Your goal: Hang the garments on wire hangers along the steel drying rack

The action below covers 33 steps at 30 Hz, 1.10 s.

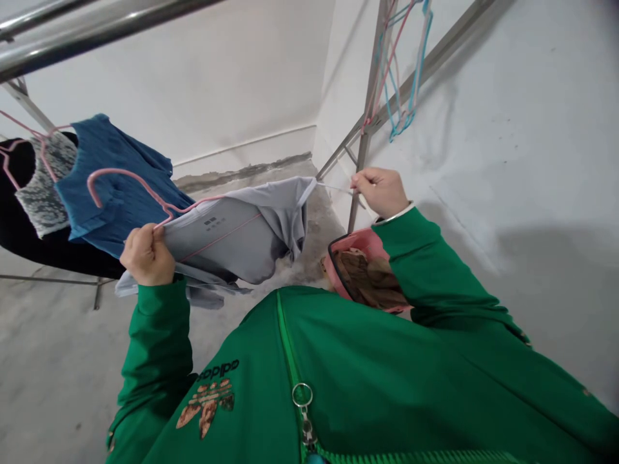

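Observation:
A pink clothes hanger [126, 174] sits inside a light grey garment [217, 225], its hook pointing left. My left hand [149, 254] is closed round the hanger and the garment's edge just below the hook. Stretched out to the right, the garment narrows to a gathered end. From there a thin white cord [333, 187] runs taut to my right hand [383, 192], whose thumb and fingers pinch it. What lies inside that pinch is partly hidden by the fingers.
A blue shirt [113, 174], a black-and-white patterned garment [48, 187] and a black one hang at left. A metal rail [97, 42] crosses the upper left. Blue and pink hangers [403, 119] hang on the stand's frame [362, 148]. A pink basket [333, 258] holds brown clothing.

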Each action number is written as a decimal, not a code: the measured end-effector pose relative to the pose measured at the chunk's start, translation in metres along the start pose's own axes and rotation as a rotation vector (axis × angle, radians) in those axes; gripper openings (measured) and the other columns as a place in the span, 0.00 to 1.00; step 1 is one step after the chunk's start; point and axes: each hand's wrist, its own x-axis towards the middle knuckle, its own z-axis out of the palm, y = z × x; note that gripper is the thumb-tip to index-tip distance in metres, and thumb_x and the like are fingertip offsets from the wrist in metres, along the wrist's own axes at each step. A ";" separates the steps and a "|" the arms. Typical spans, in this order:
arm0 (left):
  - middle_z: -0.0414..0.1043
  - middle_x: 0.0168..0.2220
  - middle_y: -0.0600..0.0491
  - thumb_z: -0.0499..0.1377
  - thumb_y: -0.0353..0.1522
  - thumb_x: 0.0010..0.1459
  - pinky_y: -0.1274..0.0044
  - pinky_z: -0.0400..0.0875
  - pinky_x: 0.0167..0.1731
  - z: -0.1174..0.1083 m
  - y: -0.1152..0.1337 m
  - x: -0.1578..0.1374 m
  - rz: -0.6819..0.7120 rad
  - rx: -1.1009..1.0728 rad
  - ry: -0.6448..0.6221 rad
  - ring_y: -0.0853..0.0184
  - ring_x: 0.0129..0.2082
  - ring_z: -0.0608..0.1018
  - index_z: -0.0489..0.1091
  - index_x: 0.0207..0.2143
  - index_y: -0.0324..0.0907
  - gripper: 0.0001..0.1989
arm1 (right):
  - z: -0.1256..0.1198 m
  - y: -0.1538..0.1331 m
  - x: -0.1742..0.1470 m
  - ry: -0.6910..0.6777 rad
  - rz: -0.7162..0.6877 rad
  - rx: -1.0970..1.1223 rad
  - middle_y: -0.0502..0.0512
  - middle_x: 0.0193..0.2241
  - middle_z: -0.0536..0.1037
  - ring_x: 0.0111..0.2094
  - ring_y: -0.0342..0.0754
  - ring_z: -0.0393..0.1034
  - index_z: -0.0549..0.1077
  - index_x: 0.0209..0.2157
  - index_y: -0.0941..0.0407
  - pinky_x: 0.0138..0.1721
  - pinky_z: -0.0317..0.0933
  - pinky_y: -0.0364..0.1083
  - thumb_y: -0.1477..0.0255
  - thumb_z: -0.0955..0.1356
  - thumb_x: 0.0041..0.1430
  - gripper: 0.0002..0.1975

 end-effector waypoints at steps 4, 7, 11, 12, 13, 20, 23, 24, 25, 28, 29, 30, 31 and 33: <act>0.63 0.23 0.53 0.53 0.35 0.58 0.76 0.61 0.29 0.004 0.004 0.000 -0.041 0.000 -0.014 0.69 0.26 0.65 0.70 0.27 0.38 0.11 | 0.031 -0.009 -0.018 -0.108 -0.085 -0.018 0.55 0.25 0.74 0.28 0.46 0.66 0.72 0.25 0.57 0.35 0.62 0.47 0.58 0.65 0.55 0.16; 0.63 0.23 0.53 0.53 0.35 0.59 0.76 0.62 0.30 0.006 0.008 0.001 -0.049 -0.019 -0.003 0.69 0.26 0.65 0.70 0.27 0.38 0.12 | 0.069 -0.005 -0.024 -0.227 0.058 0.141 0.57 0.31 0.76 0.31 0.47 0.68 0.72 0.31 0.58 0.38 0.63 0.48 0.51 0.68 0.49 0.22; 0.62 0.24 0.52 0.53 0.36 0.59 0.76 0.61 0.30 0.009 0.007 0.000 -0.059 -0.015 -0.007 0.69 0.27 0.66 0.71 0.28 0.37 0.13 | 0.097 -0.003 -0.019 -0.177 0.156 0.366 0.54 0.27 0.72 0.30 0.46 0.65 0.68 0.29 0.57 0.37 0.63 0.47 0.44 0.67 0.45 0.28; 0.62 0.23 0.52 0.53 0.36 0.60 0.76 0.61 0.30 0.010 0.006 -0.001 -0.056 -0.008 -0.009 0.69 0.27 0.65 0.70 0.28 0.37 0.12 | 0.098 -0.005 -0.017 -0.155 0.141 0.377 0.52 0.24 0.69 0.29 0.45 0.63 0.67 0.26 0.56 0.35 0.62 0.46 0.44 0.66 0.45 0.27; 0.62 0.23 0.52 0.53 0.35 0.60 0.76 0.61 0.29 0.012 0.005 -0.002 -0.048 -0.001 -0.010 0.69 0.26 0.65 0.70 0.28 0.37 0.12 | 0.098 -0.007 -0.016 -0.143 0.124 0.373 0.50 0.22 0.65 0.27 0.44 0.61 0.65 0.23 0.56 0.34 0.60 0.46 0.45 0.66 0.46 0.26; 0.59 0.23 0.53 0.52 0.34 0.61 0.76 0.57 0.29 0.018 -0.002 -0.012 -0.063 0.060 -0.076 0.69 0.26 0.62 0.69 0.27 0.39 0.12 | 0.089 -0.031 -0.020 -0.207 0.309 0.818 0.54 0.22 0.71 0.34 0.52 0.69 0.67 0.24 0.54 0.36 0.64 0.53 0.50 0.65 0.47 0.20; 0.57 0.23 0.54 0.52 0.35 0.62 0.75 0.54 0.28 0.019 -0.004 -0.015 -0.086 0.110 -0.089 0.69 0.25 0.61 0.70 0.29 0.39 0.13 | 0.082 -0.042 -0.022 -0.121 0.386 1.042 0.57 0.29 0.77 0.43 0.56 0.71 0.72 0.31 0.54 0.42 0.65 0.57 0.51 0.64 0.50 0.20; 0.56 0.24 0.54 0.51 0.35 0.63 0.74 0.53 0.29 0.021 -0.005 -0.016 -0.097 0.135 -0.095 0.69 0.25 0.60 0.71 0.30 0.39 0.13 | 0.079 -0.046 -0.022 -0.078 0.392 1.112 0.57 0.31 0.78 0.45 0.56 0.71 0.72 0.32 0.54 0.45 0.65 0.58 0.52 0.63 0.51 0.20; 0.56 0.24 0.54 0.50 0.36 0.63 0.74 0.53 0.29 0.022 -0.005 -0.017 -0.110 0.160 -0.109 0.69 0.25 0.60 0.71 0.31 0.39 0.14 | 0.077 -0.049 -0.022 -0.043 0.393 1.187 0.56 0.32 0.79 0.47 0.55 0.70 0.73 0.32 0.54 0.47 0.65 0.58 0.53 0.64 0.52 0.19; 0.54 0.24 0.54 0.50 0.36 0.64 0.74 0.52 0.30 0.028 -0.005 -0.020 -0.177 0.224 -0.150 0.68 0.26 0.61 0.72 0.32 0.39 0.15 | 0.071 -0.053 -0.024 -0.036 0.422 1.397 0.52 0.33 0.80 0.51 0.53 0.69 0.74 0.31 0.51 0.52 0.65 0.57 0.56 0.66 0.51 0.14; 0.54 0.24 0.54 0.50 0.36 0.64 0.74 0.53 0.30 0.030 -0.005 -0.021 -0.199 0.231 -0.167 0.68 0.26 0.61 0.72 0.33 0.38 0.15 | 0.071 -0.052 -0.026 -0.050 0.445 1.440 0.51 0.32 0.80 0.52 0.52 0.69 0.75 0.31 0.50 0.53 0.65 0.56 0.56 0.67 0.51 0.13; 0.54 0.24 0.54 0.51 0.36 0.64 0.74 0.53 0.31 0.031 -0.005 -0.022 -0.216 0.231 -0.181 0.68 0.27 0.61 0.73 0.33 0.38 0.14 | 0.071 -0.050 -0.028 -0.053 0.468 1.469 0.49 0.32 0.80 0.52 0.52 0.69 0.75 0.32 0.49 0.54 0.65 0.55 0.57 0.68 0.50 0.12; 0.53 0.24 0.54 0.51 0.35 0.64 0.74 0.54 0.31 0.033 -0.006 -0.022 -0.225 0.225 -0.188 0.68 0.27 0.61 0.73 0.33 0.38 0.14 | 0.071 -0.047 -0.031 -0.041 0.483 1.488 0.49 0.33 0.81 0.52 0.51 0.69 0.75 0.32 0.49 0.54 0.65 0.55 0.58 0.69 0.50 0.11; 0.54 0.25 0.54 0.50 0.36 0.64 0.74 0.54 0.32 0.033 -0.008 -0.021 -0.214 0.201 -0.182 0.68 0.27 0.61 0.73 0.34 0.36 0.16 | 0.073 -0.039 -0.037 -0.009 0.500 1.508 0.48 0.35 0.81 0.53 0.50 0.69 0.75 0.35 0.50 0.55 0.64 0.54 0.59 0.69 0.52 0.12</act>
